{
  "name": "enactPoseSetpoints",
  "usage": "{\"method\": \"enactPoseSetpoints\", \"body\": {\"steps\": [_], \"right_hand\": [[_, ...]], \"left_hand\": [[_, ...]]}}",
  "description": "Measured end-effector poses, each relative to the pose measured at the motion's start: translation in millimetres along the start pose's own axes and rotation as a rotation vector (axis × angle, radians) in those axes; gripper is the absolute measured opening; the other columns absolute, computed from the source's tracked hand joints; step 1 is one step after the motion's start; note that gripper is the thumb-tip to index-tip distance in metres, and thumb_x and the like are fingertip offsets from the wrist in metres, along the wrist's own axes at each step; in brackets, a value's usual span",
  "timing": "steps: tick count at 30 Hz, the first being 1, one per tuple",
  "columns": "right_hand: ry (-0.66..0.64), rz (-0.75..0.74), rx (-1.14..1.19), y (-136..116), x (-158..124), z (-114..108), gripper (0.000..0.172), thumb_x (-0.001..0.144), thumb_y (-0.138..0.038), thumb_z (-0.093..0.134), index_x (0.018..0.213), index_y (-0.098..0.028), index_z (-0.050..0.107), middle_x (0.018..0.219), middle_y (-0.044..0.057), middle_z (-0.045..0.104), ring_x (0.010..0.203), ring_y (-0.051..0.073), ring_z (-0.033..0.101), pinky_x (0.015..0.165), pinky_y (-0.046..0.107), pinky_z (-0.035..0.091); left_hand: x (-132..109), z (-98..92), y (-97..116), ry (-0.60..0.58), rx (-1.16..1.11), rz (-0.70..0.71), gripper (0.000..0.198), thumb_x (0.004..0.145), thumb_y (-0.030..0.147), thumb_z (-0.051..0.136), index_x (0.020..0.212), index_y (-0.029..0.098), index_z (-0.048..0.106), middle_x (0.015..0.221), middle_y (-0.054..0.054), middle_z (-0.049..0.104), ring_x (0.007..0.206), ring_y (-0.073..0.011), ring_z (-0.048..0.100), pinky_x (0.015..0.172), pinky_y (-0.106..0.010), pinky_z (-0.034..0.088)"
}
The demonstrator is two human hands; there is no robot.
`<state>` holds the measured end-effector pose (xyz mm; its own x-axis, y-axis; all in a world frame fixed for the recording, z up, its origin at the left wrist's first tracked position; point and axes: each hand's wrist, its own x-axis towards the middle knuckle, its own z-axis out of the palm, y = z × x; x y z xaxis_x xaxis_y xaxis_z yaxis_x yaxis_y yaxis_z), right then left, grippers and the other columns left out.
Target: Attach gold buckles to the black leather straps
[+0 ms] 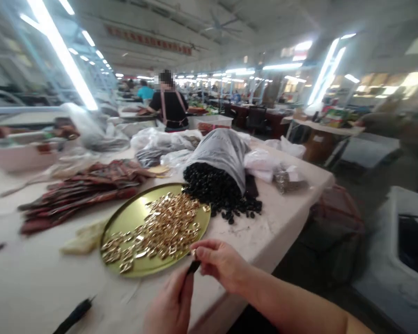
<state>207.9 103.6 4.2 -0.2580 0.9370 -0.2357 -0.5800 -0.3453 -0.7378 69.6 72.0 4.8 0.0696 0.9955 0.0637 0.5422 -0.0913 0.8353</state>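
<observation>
My left hand (170, 304) is at the bottom centre, fingers pinched on a small black piece (194, 266). My right hand (219, 262) meets it from the right, fingertips pinched on a small gold metal part (194, 253) pressed to the top of the black piece. Both hands hover just in front of a round gold tray (125, 220) that holds a heap of small gold metal parts (160, 227). Behind the tray, a grey plastic bag (223, 150) lies on its side and spills a pile of black pieces (219, 188) onto the white table (38, 278).
A stack of dark red patterned strips (80, 190) lies left of the tray, a pale cloth (85, 236) beside it. A black tool (75, 315) lies at bottom left. Clear bags (160, 144) crowd the back. A person in black (170, 106) stands beyond. A white bin (400, 250) sits on the right.
</observation>
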Motion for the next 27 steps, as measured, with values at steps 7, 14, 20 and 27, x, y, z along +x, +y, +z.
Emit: {"method": "enactPoseSetpoints", "body": {"steps": [7,14,20,27], "right_hand": [[-0.023,0.087,0.03,-4,-4,-6,0.025,0.063,-0.022,0.074,0.086,-0.016,0.067,0.062,-0.004,0.059,0.048,0.003,0.048,0.049,0.016,0.041],[-0.044,0.032,-0.033,-7,-11,1,0.024,0.064,-0.023,0.073,0.087,-0.016,0.068,0.064,-0.003,0.061,0.05,0.004,0.049,0.05,0.016,0.043],[0.005,-0.01,-0.094,1,-18,0,0.024,0.063,-0.025,0.074,0.085,-0.018,0.068,0.065,-0.003,0.061,0.048,0.004,0.048,0.049,0.017,0.041],[-0.061,-0.037,-0.117,-7,-33,1,0.027,0.064,-0.027,0.073,0.089,-0.02,0.068,0.066,-0.002,0.06,0.053,0.005,0.05,0.056,0.02,0.044]], "left_hand": [[-9,0.2,5,0.061,0.167,0.126,0.025,0.084,0.031,0.04,0.097,0.025,0.061,0.089,-0.006,0.065,0.076,-0.0207,0.06,0.067,-0.027,0.043],[-17,0.3,8,0.057,0.212,0.14,0.024,0.088,0.028,0.035,0.099,0.023,0.055,0.087,-0.004,0.063,0.077,-0.0177,0.058,0.067,-0.026,0.043],[-25,5.0,15,0.046,0.227,0.095,0.023,0.088,0.028,0.032,0.093,0.023,0.054,0.085,-0.004,0.063,0.076,-0.018,0.058,0.065,-0.026,0.041],[-23,-0.7,26,0.021,-0.013,0.045,0.023,0.088,0.033,0.034,0.087,0.022,0.055,0.075,-0.001,0.059,0.07,-0.0161,0.055,0.063,-0.025,0.039]]}}
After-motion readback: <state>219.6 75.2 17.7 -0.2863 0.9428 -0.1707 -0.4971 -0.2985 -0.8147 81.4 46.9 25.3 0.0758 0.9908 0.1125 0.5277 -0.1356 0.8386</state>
